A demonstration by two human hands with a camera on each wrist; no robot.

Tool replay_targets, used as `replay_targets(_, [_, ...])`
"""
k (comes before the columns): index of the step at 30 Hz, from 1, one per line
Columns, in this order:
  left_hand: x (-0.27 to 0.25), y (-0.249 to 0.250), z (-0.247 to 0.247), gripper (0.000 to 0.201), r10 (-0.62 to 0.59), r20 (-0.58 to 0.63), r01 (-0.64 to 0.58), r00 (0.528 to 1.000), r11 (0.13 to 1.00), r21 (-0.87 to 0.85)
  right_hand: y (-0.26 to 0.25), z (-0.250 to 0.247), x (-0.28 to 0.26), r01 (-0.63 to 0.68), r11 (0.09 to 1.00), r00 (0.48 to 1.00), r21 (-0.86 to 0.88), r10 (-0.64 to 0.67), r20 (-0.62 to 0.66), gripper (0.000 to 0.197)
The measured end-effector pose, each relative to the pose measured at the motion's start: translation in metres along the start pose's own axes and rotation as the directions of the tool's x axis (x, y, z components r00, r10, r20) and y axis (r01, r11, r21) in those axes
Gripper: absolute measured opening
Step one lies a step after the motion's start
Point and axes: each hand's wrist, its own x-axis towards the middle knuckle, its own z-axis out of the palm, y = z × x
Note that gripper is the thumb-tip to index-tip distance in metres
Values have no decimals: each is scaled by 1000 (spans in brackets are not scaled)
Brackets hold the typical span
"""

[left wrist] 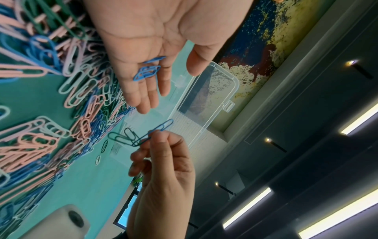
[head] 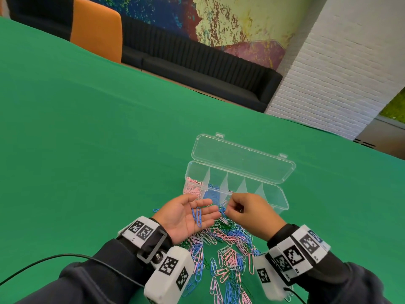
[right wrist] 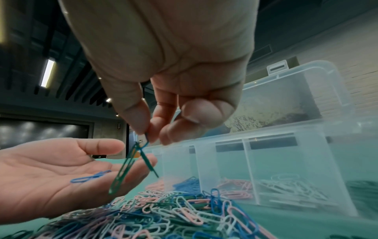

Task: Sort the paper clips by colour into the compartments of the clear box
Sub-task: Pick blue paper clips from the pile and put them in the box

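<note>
Just in front of the clear plastic compartment box (head: 274, 183), our right hand (head: 245, 212) pinches a tangled blue-and-green paper clip cluster (left wrist: 141, 135). Our flat left hand (head: 186, 218) cradles loose blue clips (head: 197, 217) — greens could ride into the blue compartment.

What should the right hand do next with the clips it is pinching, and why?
Probably shake or pull the green clips loose before passing the blue clip over. The right hand pinches a tangled bunch of blue and green, while the open left hand carries only blue clips, so green ones would mix the colours.
</note>
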Motion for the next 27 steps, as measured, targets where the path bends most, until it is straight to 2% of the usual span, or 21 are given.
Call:
replay_targets(2, [0,2,-1,37,17,-6,-17,1000,1000,-6,3,-3,-1,-16,998,999,54,14,34,11])
replay_targets(5, [0,4,-2,37,37,-21,-37,999,999,-15,8,-6,-1,-106,966,991,236,82,110,14])
replay_targets(8, [-1,5,-2,36,39,-24,-40,999,999,-25,16,-3,-1,-132,983,988,125,120,103,21])
replay_targets(11, [-1,3,-2,36,32,-19,-32,999,999,-21,18,-1,-3,-195,948,972,250,153,176,21])
replay_targets(17, [-1,1,-1,30,16,-40,-14,999,999,51,18,-4,-1,-245,903,967,353,200,159,18])
replay_targets(20, [-3,-2,0,27,-1,-47,7,999,993,121,12,-6,-1,-232,887,971,398,184,154,17])
replay_targets(24, [-3,-5,3,35,-10,-33,12,999,998,63,-2,-7,-2,-161,887,985,432,119,124,16])
replay_targets(27, [-3,-7,4,40,-36,-16,37,999,999,25,-14,-7,3,-103,873,995,476,91,47,15])
